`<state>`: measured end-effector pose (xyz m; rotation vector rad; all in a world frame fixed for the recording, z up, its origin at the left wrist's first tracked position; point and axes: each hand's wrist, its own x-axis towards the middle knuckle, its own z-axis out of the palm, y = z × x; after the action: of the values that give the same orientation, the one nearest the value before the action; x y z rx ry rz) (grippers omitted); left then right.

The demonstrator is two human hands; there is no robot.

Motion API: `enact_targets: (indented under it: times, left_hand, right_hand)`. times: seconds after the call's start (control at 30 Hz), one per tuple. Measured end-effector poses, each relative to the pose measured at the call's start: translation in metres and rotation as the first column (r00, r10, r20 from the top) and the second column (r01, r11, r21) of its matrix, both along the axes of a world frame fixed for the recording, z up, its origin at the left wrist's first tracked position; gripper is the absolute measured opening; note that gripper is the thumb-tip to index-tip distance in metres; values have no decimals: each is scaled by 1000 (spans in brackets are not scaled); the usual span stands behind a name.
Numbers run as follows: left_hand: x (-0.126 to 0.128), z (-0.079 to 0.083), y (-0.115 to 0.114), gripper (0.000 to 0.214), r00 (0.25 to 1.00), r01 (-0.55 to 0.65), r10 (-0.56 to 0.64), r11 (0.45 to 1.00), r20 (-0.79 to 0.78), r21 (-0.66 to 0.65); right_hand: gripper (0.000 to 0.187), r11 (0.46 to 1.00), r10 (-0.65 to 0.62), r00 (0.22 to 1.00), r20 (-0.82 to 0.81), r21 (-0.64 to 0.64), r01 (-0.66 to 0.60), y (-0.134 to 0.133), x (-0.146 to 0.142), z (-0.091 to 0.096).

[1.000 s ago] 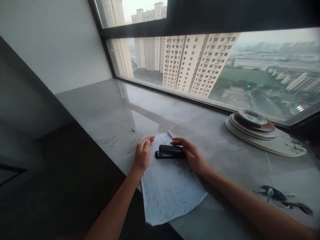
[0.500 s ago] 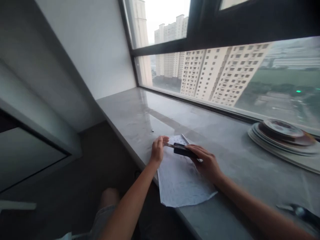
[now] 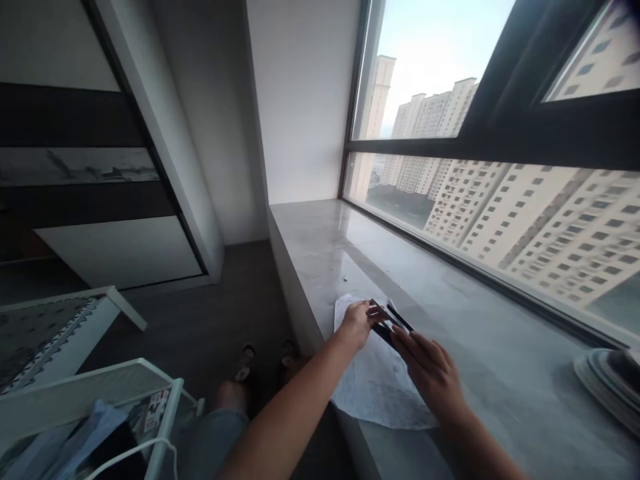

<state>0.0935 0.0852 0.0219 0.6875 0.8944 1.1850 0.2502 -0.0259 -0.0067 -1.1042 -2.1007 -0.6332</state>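
Note:
My left hand [image 3: 359, 323] has its fingers closed on the thin metal strip at the near-left end of a dark stapler [image 3: 384, 333]. The stapler looks spread apart, with its long arms separated. My right hand [image 3: 429, 367] wraps round its other end and hides much of it. Below both hands a crumpled sheet of paper [image 3: 385, 390] with faint writing lies on the grey stone sill [image 3: 320, 247]. The sheet's near edge reaches the edge of the sill. Whether staples sit inside the stapler I cannot make out.
A stack of round plates or mats [image 3: 607, 383] stands at the right on the sill. A small dark bit [image 3: 345, 279] lies beyond the paper. To the left are a white rack [image 3: 170, 420] with papers and clothes, and a wardrobe [image 3: 125, 250]. The window [image 3: 430, 80] runs along the far side.
My view has swung left, bringing the rack and wardrobe into sight. The stapler has turned and its parts stand further apart. A tool at the lower right has left the picture.

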Motion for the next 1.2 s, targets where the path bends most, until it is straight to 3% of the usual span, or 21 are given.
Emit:
enact_targets:
  times: [0.1, 0.2, 0.27, 0.33, 0.43, 0.53, 0.67, 0.77, 0.87, 1.0, 1.1, 1.2]
  left_hand:
    - [-17, 5, 4, 14, 991, -21, 32, 996, -131, 82]
    - [-36, 16, 21, 16, 943, -59, 127, 973, -308, 221]
    - [-42, 26, 40, 18, 881, -29, 181, 943, -438, 331]
    - [-39, 36, 61, 19, 796, 68, 205, 904, -569, 421]
    - [-15, 46, 91, 19, 634, 306, 190, 828, -749, 469]
    - [22, 47, 114, 12, 455, 536, 164, 734, -875, 416]
    - [68, 37, 134, 10, 252, 743, 143, 605, -957, 286]
    - [90, 24, 143, 14, 150, 834, 138, 515, -979, 200]
    - [102, 11, 147, 17, 105, 873, 151, 460, -983, 164]
    - [109, 1, 147, 20, 114, 869, 187, 457, -976, 189]
    - [110, 3, 145, 28, 145, 852, 199, 474, -969, 225]
    - [93, 15, 144, 32, 213, 813, 213, 503, -954, 294]
  right_hand:
    - [44, 999, -40, 968, -246, -39, 32, 9, -2, 0]
    - [28, 973, -166, 818, -551, -227, 45, 18, 0, 2]
    - [31, 926, -231, 732, -641, -376, -36, 21, 2, 5]
    - [33, 877, -241, 703, -669, -461, -139, 22, 4, 9]
    - [31, 819, -186, 727, -661, -514, -257, 21, 2, 14]
    - [29, 791, -127, 751, -649, -523, -318, 20, -2, 19]
    - [28, 776, -108, 755, -647, -530, -343, 20, -4, 21]
    - [30, 769, -100, 750, -654, -529, -359, 21, -2, 20]
    - [31, 766, -99, 752, -652, -532, -361, 23, 0, 18]
    - [32, 767, -99, 746, -658, -528, -364, 24, 1, 17]
    - [33, 764, -106, 744, -660, -532, -364, 24, 1, 17]
    - [33, 758, -107, 743, -661, -538, -369, 24, 2, 15]
